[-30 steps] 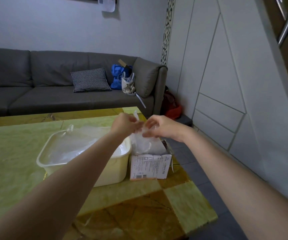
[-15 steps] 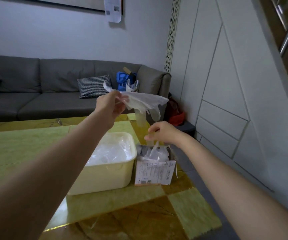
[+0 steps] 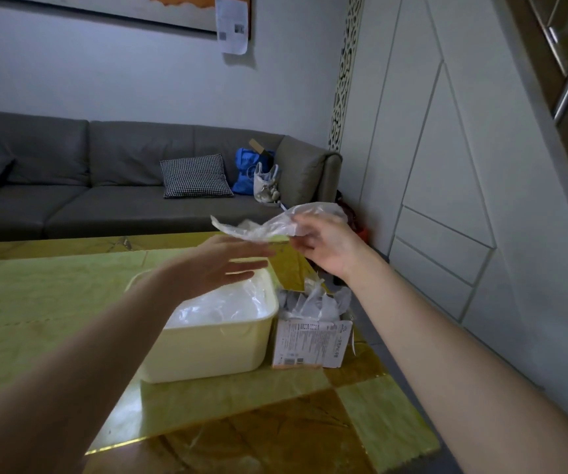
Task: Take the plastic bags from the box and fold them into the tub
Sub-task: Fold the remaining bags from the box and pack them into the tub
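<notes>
1. One tub (image 3: pixel 207 347) and one box (image 3: pixel 310 343) stand side by side on the table (image 3: pixel 53 302); one bag (image 3: pixel 275 224) is held in the air above them.
2. The right hand (image 3: pixel 330 244) pinches the bag; the left hand (image 3: pixel 221 261) hovers flat below it, fingers straight, over the tub.
3. Bags crumpled in tub and box blur together, uncountable.

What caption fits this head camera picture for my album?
Right hand lifts a clear plastic bag above the cream tub, left hand open beneath.
</notes>
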The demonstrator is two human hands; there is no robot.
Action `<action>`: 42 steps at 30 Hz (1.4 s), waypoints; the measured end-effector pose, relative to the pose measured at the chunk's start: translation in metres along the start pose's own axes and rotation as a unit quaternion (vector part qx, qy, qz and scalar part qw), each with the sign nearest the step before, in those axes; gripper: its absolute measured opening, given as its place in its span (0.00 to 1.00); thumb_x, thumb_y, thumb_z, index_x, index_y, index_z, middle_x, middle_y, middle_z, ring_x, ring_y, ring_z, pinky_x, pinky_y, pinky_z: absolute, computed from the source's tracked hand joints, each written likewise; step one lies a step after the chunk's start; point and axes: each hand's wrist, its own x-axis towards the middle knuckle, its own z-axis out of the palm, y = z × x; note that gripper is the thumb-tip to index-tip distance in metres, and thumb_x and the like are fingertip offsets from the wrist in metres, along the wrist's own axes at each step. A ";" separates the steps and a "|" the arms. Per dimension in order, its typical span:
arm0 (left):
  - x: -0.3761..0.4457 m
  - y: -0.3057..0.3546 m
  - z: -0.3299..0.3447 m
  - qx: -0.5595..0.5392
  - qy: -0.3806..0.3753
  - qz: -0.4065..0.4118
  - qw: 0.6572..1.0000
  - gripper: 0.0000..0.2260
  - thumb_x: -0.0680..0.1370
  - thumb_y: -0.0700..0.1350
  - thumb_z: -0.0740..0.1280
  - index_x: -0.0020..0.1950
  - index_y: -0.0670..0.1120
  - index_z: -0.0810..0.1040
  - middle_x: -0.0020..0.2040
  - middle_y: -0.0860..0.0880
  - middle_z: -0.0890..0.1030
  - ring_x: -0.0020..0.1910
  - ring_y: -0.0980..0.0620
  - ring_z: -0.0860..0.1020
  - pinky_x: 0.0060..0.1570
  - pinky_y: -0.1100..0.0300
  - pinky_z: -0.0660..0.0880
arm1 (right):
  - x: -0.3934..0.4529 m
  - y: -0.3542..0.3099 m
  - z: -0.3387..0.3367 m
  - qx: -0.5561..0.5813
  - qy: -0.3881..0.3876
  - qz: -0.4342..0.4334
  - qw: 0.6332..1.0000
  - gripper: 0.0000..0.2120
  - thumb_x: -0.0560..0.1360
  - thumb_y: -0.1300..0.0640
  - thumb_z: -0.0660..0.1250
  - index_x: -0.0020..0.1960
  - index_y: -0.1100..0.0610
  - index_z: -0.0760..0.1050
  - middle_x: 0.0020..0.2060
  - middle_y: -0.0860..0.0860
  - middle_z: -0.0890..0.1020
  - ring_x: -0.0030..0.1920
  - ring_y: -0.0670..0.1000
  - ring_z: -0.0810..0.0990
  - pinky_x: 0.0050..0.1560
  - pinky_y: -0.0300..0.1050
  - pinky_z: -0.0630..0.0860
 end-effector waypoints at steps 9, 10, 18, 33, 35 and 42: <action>-0.003 0.000 -0.010 -0.006 -0.104 -0.039 0.994 0.47 0.62 0.65 0.72 0.69 0.37 0.63 0.42 0.43 0.83 0.41 0.48 0.82 0.44 0.55 0.79 | -0.005 -0.011 0.003 -0.187 -0.336 0.145 0.912 0.22 0.61 0.63 0.75 0.53 0.58 0.73 0.46 0.54 0.79 0.47 0.53 0.77 0.53 0.48 0.78; -0.001 0.000 -0.004 -0.002 -0.105 -0.011 0.994 0.33 0.68 0.60 0.70 0.64 0.40 0.71 0.46 0.42 0.82 0.43 0.49 0.82 0.43 0.58 0.80 | -0.001 -0.009 0.004 -0.204 -0.333 0.147 0.909 0.21 0.64 0.63 0.74 0.55 0.59 0.72 0.48 0.55 0.78 0.48 0.53 0.76 0.55 0.48 0.77; 0.004 -0.006 -0.053 -0.032 0.302 0.106 0.947 0.03 0.75 0.40 0.67 0.42 0.43 0.76 0.36 0.48 0.74 0.31 0.56 0.71 0.27 0.71 0.71 | 0.025 0.010 0.019 -0.152 0.027 0.057 0.986 0.10 0.75 0.72 0.63 0.42 0.59 0.70 0.37 0.55 0.76 0.33 0.50 0.76 0.28 0.39 0.77; 0.007 -0.033 -0.070 0.568 0.030 0.016 0.823 0.27 0.73 0.50 0.69 0.70 0.52 0.65 0.66 0.47 0.69 0.56 0.49 0.75 0.55 0.58 0.74 | 0.041 0.099 0.037 -0.561 0.014 -0.008 0.827 0.20 0.76 0.71 0.58 0.65 0.59 0.62 0.55 0.61 0.76 0.37 0.51 0.77 0.21 0.34 0.66; 0.017 -0.051 -0.065 0.661 -0.043 -0.105 0.741 0.33 0.75 0.51 0.68 0.75 0.56 0.55 0.71 0.48 0.63 0.63 0.47 0.71 0.62 0.56 0.69 | 0.038 0.097 0.036 -0.628 0.004 -0.024 0.778 0.24 0.76 0.71 0.59 0.69 0.60 0.59 0.54 0.60 0.74 0.44 0.55 0.77 0.28 0.39 0.69; 0.040 -0.074 -0.075 0.705 -0.047 -0.115 0.698 0.33 0.77 0.47 0.66 0.76 0.54 0.51 0.74 0.48 0.60 0.69 0.47 0.66 0.66 0.54 0.66 | 0.042 0.083 0.045 -0.710 -0.180 -0.148 0.665 0.18 0.75 0.59 0.67 0.65 0.55 0.71 0.62 0.52 0.70 0.62 0.52 0.70 0.54 0.42 0.68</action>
